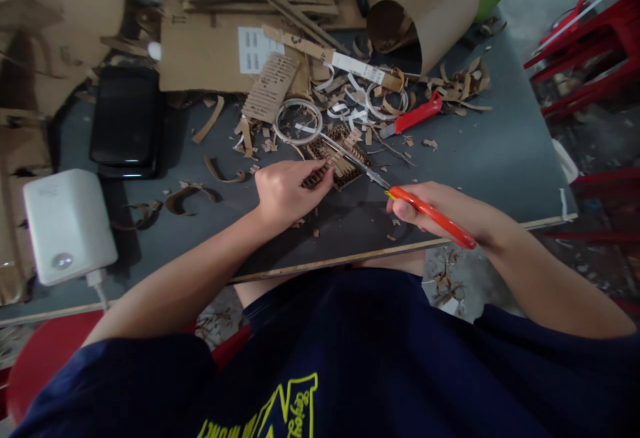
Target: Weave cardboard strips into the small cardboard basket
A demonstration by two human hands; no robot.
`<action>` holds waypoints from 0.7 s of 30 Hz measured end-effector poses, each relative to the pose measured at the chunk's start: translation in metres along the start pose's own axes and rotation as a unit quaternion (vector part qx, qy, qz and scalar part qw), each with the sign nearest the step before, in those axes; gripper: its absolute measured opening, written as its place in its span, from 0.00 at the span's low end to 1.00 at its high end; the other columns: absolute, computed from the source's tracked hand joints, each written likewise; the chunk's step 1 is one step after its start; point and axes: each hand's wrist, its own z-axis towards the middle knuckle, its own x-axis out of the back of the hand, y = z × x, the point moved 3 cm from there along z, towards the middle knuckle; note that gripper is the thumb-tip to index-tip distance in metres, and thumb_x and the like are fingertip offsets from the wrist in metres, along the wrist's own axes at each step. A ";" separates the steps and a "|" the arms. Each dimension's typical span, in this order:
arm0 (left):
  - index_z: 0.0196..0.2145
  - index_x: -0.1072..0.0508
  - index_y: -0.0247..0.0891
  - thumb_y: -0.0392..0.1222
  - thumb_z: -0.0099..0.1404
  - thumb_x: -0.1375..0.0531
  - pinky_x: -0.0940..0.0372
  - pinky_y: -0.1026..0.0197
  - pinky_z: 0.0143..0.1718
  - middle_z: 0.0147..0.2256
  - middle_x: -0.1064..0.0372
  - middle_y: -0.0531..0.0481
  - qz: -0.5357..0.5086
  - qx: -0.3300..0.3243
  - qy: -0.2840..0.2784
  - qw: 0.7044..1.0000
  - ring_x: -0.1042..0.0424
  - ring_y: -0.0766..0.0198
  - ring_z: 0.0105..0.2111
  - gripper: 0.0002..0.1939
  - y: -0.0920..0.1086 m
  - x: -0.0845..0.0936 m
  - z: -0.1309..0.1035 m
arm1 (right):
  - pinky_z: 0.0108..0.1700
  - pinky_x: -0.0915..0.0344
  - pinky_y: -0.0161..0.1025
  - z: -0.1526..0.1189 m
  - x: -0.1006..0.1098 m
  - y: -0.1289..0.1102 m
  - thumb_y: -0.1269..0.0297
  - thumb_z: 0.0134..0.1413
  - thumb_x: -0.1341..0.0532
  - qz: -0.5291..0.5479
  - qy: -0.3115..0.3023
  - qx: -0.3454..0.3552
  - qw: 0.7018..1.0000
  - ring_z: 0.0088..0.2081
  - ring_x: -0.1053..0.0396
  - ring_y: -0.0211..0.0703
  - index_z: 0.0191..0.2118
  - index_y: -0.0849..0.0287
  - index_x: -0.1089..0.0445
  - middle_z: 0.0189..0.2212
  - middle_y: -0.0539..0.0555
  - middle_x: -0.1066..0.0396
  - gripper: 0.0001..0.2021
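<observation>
My left hand (290,195) pinches a small piece of corrugated cardboard (341,166) with its ribs and cut edges showing, low over the dark table. In my right hand (430,208) are scissors (430,213) with orange-red handles. Their long metal blades point up and left, across the cardboard piece. Whether the blades touch it I cannot tell. Just behind lies a roll of tape (299,121), close to the blade tips. A ribbed cardboard strip (271,87) rests beyond it, to the left.
A red utility knife (413,117) lies among paper and cardboard scraps. A cardboard tube (425,15) stands at the back right. On the left are a black glossy case (125,118) and a white power bank (70,225) with a cable. Red stools (590,58) stand beyond the right edge.
</observation>
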 end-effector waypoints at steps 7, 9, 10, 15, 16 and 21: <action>0.34 0.17 0.40 0.49 0.65 0.37 0.37 0.65 0.23 0.24 0.21 0.50 0.006 0.037 -0.017 0.999 0.23 0.63 0.24 0.12 -0.005 0.000 0.002 | 0.32 0.43 0.40 0.002 -0.001 0.006 0.23 0.54 0.54 0.012 0.002 -0.004 1.000 0.27 0.35 0.43 0.36 0.56 0.31 0.26 0.53 0.32 0.38; 0.35 0.17 0.40 0.49 0.66 0.37 0.37 0.65 0.23 0.24 0.21 0.50 0.007 0.052 -0.031 0.998 0.23 0.63 0.24 0.12 -0.007 0.000 0.003 | 0.32 0.43 0.40 0.002 -0.001 0.004 0.23 0.54 0.55 0.006 -0.001 -0.002 1.000 0.27 0.34 0.43 0.36 0.57 0.31 0.26 0.53 0.31 0.38; 0.35 0.17 0.40 0.50 0.66 0.37 0.37 0.65 0.23 0.25 0.21 0.50 0.004 0.058 -0.037 0.998 0.23 0.64 0.25 0.13 -0.007 0.000 0.004 | 0.32 0.43 0.41 0.002 -0.001 0.003 0.23 0.53 0.55 0.004 -0.003 -0.002 1.000 0.27 0.34 0.42 0.37 0.57 0.31 0.26 0.54 0.31 0.39; 0.38 0.18 0.38 0.50 0.67 0.37 0.38 0.66 0.24 0.27 0.21 0.50 -0.009 0.072 -0.058 0.996 0.23 0.65 0.25 0.13 -0.007 -0.001 0.003 | 0.30 0.43 0.41 0.000 -0.003 -0.002 0.21 0.52 0.58 0.008 -0.001 -0.005 1.000 0.26 0.36 0.41 0.38 0.57 0.31 0.29 0.54 0.30 0.41; 0.39 0.18 0.38 0.50 0.67 0.37 0.38 0.66 0.24 0.27 0.21 0.50 -0.012 0.078 -0.062 0.995 0.23 0.65 0.25 0.13 -0.007 -0.001 0.003 | 0.30 0.43 0.41 0.000 -0.003 -0.002 0.21 0.52 0.58 0.011 0.001 -0.007 1.000 0.25 0.36 0.40 0.38 0.57 0.31 0.29 0.54 0.30 0.41; 0.45 0.24 0.40 0.49 0.63 0.33 0.36 0.66 0.26 0.28 0.21 0.54 -0.019 0.139 -0.086 0.986 0.23 0.66 0.26 0.16 -0.009 -0.004 0.004 | 0.32 0.42 0.41 -0.002 -0.006 -0.001 0.22 0.53 0.57 0.012 0.012 -0.007 1.000 0.26 0.35 0.42 0.38 0.57 0.31 0.28 0.54 0.31 0.40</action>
